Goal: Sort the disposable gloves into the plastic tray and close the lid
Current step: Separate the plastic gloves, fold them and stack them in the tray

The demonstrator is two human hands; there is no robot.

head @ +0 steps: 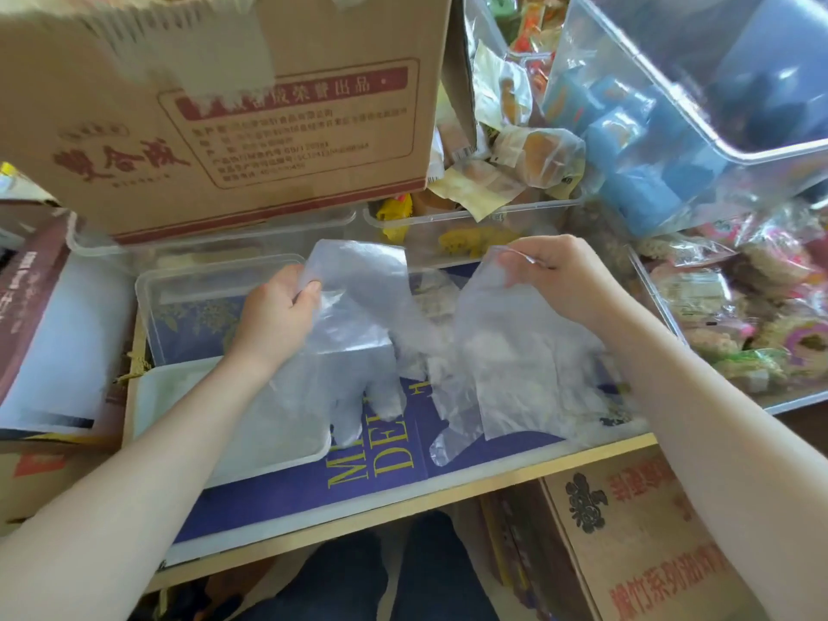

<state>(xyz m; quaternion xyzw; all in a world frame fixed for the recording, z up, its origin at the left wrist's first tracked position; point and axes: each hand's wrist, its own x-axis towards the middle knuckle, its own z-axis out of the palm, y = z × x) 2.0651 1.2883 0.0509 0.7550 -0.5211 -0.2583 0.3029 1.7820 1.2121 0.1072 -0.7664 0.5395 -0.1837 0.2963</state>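
Two thin clear plastic disposable gloves, one pinched in each of my hands, hung over the purple printed sheet on the table.

My left hand (278,307) gripped the cuff of the left glove (354,351), thumb curled over the film, and my right hand (555,275) pinched the cuff edge of the right glove (506,360) between fingertips. Both gloves drooped fingers-down, the left one's tips reaching the shallow white rectangular plastic tray (188,405) near my left forearm, which looked empty. The clear plastic lid (188,284) lay just behind it. I judged the film nearly weightless, limp, slippery and clingy, so the cuff hem was the best hold; it would need flattening before it stayed in the tray.
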